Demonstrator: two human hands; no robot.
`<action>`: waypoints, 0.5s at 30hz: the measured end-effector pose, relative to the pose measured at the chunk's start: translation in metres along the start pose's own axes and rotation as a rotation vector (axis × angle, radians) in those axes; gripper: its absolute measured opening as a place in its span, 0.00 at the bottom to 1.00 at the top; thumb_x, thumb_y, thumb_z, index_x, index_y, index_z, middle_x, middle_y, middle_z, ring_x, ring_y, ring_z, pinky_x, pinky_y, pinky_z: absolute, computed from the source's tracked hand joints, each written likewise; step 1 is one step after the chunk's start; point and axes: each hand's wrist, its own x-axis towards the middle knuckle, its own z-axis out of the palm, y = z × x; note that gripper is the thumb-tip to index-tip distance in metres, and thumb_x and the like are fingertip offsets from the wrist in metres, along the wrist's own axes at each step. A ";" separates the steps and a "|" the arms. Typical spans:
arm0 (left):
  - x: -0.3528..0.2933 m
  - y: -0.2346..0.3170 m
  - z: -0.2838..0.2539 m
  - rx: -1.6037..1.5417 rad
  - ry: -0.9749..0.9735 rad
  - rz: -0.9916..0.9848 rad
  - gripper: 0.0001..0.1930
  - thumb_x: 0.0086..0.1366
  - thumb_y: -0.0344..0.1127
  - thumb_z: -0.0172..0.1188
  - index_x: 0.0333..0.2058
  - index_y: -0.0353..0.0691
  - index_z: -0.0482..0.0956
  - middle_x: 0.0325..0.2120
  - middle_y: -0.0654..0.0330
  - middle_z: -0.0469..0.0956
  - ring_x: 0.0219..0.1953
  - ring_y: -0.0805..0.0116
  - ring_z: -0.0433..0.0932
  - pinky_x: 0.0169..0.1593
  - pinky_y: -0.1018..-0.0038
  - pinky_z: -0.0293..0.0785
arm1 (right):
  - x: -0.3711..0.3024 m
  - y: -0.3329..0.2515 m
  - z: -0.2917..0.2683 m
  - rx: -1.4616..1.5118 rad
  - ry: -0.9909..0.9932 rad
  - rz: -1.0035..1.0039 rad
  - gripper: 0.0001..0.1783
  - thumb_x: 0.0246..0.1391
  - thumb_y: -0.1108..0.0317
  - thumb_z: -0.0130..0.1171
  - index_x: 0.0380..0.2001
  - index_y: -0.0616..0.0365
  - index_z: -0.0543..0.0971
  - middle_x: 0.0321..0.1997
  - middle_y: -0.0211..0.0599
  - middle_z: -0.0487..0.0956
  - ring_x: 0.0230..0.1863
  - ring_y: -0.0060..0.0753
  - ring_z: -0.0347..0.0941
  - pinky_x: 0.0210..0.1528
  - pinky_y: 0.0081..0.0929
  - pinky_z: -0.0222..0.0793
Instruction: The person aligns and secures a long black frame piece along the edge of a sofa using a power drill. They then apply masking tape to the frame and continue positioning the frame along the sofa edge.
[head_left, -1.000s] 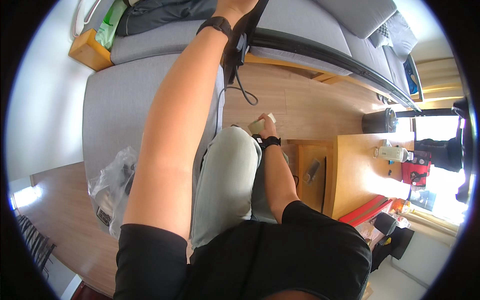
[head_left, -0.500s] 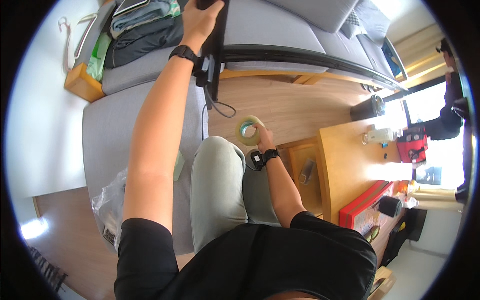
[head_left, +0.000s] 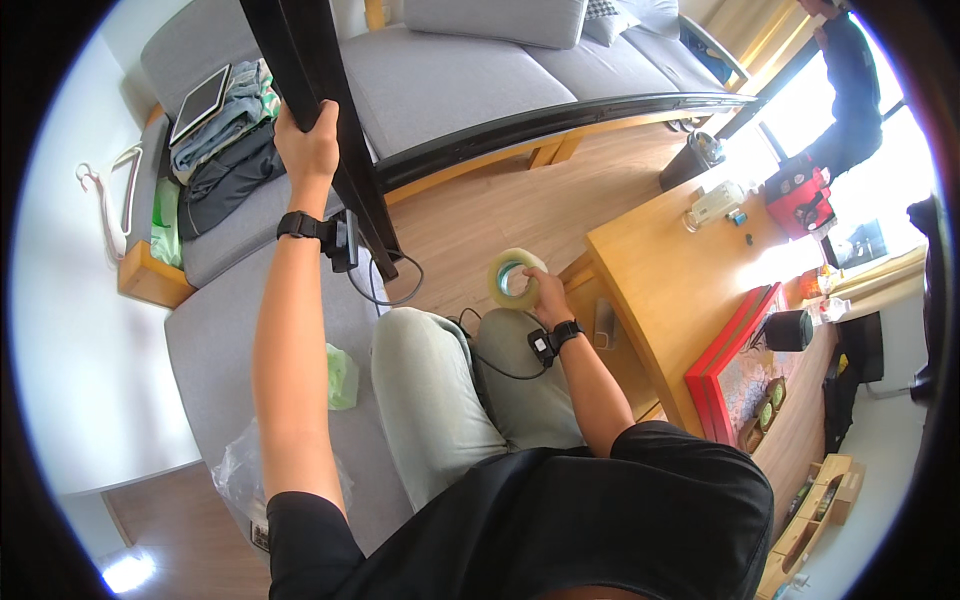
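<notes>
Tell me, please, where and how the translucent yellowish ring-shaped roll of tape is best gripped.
Probably pinch the roll of tape by its right rim, coming from the right: the open centre gives room around the wall, and the right hand holds it there.

The left hand [head_left: 308,145] is on a post [head_left: 300,60] at front left, with clothes [head_left: 230,200] on the sofa [head_left: 450,90] left of it, a tablet [head_left: 200,102] on the clothes and a hanger [head_left: 115,205] farther left. A rail [head_left: 560,117] runs rightward from the post, before the sofa. The right hand [head_left: 548,298] has the tape [head_left: 494,282] between the post and the table [head_left: 640,270] at right, which bears a bottle [head_left: 715,205].
</notes>
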 end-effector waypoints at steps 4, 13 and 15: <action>0.002 -0.009 -0.004 -0.067 -0.031 -0.044 0.15 0.57 0.35 0.64 0.40 0.32 0.79 0.33 0.56 0.82 0.35 0.67 0.78 0.45 0.70 0.72 | -0.001 0.016 -0.011 0.062 0.053 -0.075 0.13 0.52 0.67 0.64 0.40 0.60 0.78 0.30 0.32 0.73 0.31 0.30 0.72 0.36 0.32 0.72; 0.012 -0.073 -0.009 0.069 0.012 -0.045 0.27 0.63 0.47 0.66 0.48 0.23 0.78 0.47 0.47 0.81 0.47 0.58 0.79 0.56 0.65 0.71 | -0.019 0.020 0.013 -0.418 0.254 -0.407 0.17 0.53 0.65 0.65 0.45 0.61 0.81 0.40 0.37 0.83 0.41 0.31 0.79 0.44 0.36 0.76; 0.015 -0.085 -0.011 0.093 0.013 -0.135 0.28 0.65 0.47 0.65 0.50 0.23 0.77 0.48 0.46 0.80 0.49 0.56 0.78 0.56 0.65 0.70 | -0.026 0.018 0.021 -0.455 0.243 -0.244 0.27 0.53 0.61 0.67 0.54 0.60 0.75 0.48 0.41 0.81 0.49 0.34 0.78 0.51 0.36 0.74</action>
